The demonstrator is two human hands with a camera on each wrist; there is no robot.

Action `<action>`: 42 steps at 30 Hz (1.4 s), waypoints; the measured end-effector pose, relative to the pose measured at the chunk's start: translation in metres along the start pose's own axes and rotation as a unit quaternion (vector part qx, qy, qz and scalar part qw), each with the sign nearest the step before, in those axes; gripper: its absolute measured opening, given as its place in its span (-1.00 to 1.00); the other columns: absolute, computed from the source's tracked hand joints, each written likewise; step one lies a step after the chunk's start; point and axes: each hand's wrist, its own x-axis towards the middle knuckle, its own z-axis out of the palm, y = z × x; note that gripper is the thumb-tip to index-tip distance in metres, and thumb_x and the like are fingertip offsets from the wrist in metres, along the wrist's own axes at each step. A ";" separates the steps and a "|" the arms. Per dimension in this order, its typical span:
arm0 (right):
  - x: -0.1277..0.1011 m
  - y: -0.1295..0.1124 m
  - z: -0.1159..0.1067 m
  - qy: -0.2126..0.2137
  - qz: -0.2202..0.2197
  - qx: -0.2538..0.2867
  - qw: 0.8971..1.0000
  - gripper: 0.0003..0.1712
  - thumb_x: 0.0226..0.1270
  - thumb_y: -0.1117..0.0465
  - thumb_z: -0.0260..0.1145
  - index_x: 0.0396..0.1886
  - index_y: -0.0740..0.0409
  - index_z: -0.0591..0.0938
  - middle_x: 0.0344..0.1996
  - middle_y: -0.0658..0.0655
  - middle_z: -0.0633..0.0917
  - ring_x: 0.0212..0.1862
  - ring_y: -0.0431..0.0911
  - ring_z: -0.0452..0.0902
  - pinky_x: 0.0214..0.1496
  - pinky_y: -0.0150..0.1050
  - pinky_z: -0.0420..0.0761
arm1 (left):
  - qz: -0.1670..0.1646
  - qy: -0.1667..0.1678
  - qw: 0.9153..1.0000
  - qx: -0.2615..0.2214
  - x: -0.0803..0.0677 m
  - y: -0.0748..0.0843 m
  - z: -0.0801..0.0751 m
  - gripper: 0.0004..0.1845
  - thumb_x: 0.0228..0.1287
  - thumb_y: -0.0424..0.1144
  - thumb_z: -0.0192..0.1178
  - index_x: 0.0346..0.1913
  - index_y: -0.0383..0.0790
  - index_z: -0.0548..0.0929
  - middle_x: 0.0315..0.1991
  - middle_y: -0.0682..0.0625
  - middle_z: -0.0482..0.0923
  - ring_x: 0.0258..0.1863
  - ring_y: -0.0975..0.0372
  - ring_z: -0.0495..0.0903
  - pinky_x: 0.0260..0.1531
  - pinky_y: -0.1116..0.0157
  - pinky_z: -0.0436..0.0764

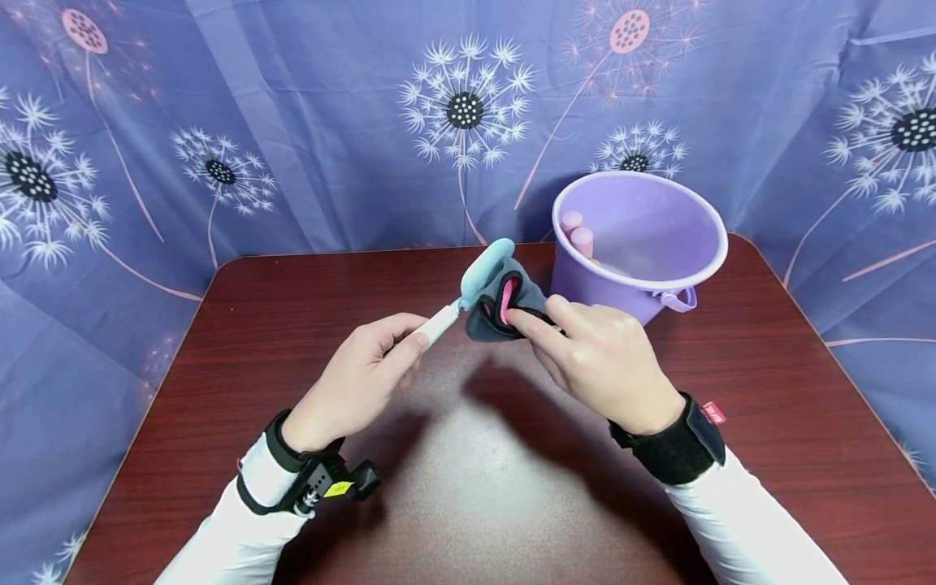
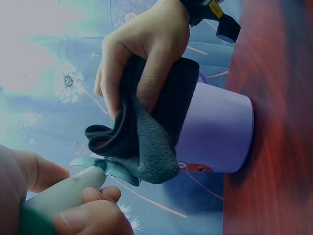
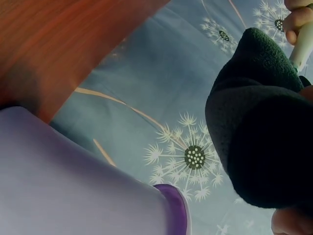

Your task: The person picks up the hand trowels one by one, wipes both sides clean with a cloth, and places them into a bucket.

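My left hand [image 1: 358, 382] grips the pale handle [image 2: 66, 193] of a small trowel, whose light blue blade [image 1: 486, 270] points up and away. In my right hand [image 1: 603, 361] is a folded dark grey cloth [image 1: 488, 327] with black edging and some pink showing in its folds. The cloth lies against the blade near the handle and covers part of it in the left wrist view. Both things are held above the table. The right wrist view shows mostly the cloth's dark underside [image 3: 264, 132], with my right fingers largely hidden.
A purple bucket [image 1: 607, 284] stands at the table's back right, close to my right hand. Several pink cylindrical pieces [image 1: 582, 239] are inside it. The brown wooden table [image 1: 292, 309] meets a blue dandelion-print curtain [image 1: 329, 122] at the back.
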 end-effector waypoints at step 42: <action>-0.008 0.007 0.003 -0.111 0.022 0.034 0.993 -0.67 0.43 0.07 0.46 0.10 0.07 0.78 -0.40 0.01 0.47 -0.65 -0.14 0.35 -0.62 -0.18 0.42 | -0.001 0.014 1.000 0.015 0.000 0.009 -0.008 -0.87 0.64 -0.21 0.11 -0.06 -0.05 0.68 -0.50 -0.01 0.49 -0.54 0.13 0.46 -0.51 0.25 0.44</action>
